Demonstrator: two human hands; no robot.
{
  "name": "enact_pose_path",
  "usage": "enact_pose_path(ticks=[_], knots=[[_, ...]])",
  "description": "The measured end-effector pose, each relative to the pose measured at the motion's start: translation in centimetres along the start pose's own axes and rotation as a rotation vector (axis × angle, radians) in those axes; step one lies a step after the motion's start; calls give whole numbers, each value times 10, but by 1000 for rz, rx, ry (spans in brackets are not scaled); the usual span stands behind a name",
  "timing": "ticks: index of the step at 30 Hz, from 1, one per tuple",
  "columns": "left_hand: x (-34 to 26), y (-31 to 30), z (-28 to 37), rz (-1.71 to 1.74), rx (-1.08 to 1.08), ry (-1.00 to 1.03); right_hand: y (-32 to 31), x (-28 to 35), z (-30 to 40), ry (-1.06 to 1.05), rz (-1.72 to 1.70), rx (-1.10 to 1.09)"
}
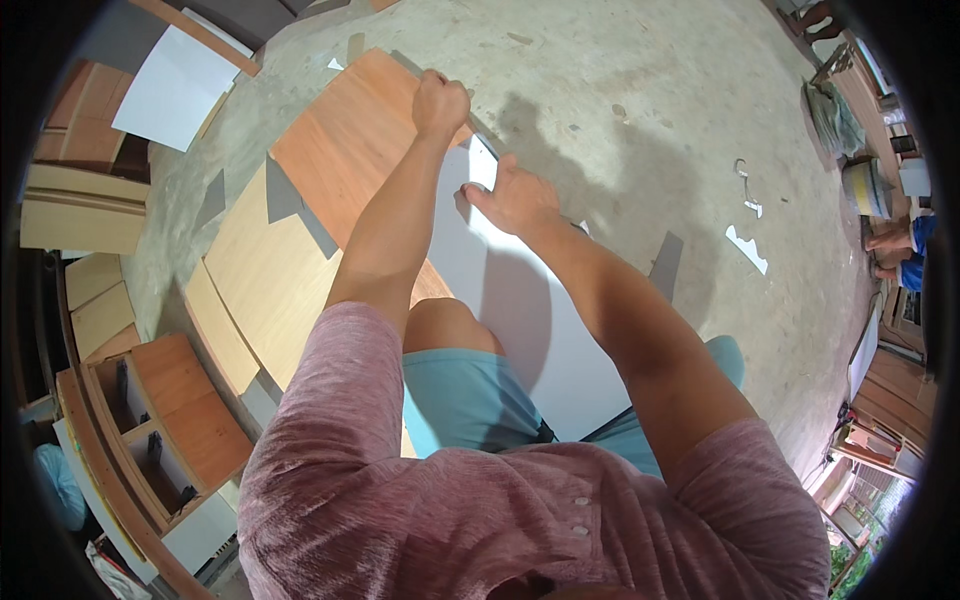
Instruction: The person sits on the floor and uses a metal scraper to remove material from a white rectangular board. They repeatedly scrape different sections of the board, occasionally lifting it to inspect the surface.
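A white panel (517,300) lies lengthwise in front of me, passing between my legs, with bright light and shadow across it. My right hand (521,196) holds its right edge near the far end, thumb on the white face and fingers at the rim. Farther out, my left hand (441,103) is curled into a fist at the right edge of a reddish-brown plywood panel (352,142), just beyond the white panel's far end. Whether anything is inside this fist is hidden. My bare knee touches the white panel's left side.
Pale plywood boards (262,277) and grey laminate offcuts (281,191) lie at left, beside a wooden drawer cabinet (176,427). White scraps (746,249) and a grey offcut (666,262) are on the concrete floor (675,97). Other people's legs show at the right rim; a bucket (866,187) stands there.
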State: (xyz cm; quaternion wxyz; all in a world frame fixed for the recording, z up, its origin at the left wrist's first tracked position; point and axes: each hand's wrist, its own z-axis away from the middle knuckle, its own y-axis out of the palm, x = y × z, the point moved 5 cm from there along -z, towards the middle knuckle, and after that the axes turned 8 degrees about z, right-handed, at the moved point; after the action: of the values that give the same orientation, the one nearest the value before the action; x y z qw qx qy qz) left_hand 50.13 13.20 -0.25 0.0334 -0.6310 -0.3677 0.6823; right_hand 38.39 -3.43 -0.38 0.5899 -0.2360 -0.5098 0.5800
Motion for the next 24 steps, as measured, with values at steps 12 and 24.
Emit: enact_pose_path(ticks=[12,24], knots=[[-14,6,2,114,60,16,-6,2,11,133,-70,97],[-216,-25,30,147,-202,726,-50,-55,35,214,-114,-624]])
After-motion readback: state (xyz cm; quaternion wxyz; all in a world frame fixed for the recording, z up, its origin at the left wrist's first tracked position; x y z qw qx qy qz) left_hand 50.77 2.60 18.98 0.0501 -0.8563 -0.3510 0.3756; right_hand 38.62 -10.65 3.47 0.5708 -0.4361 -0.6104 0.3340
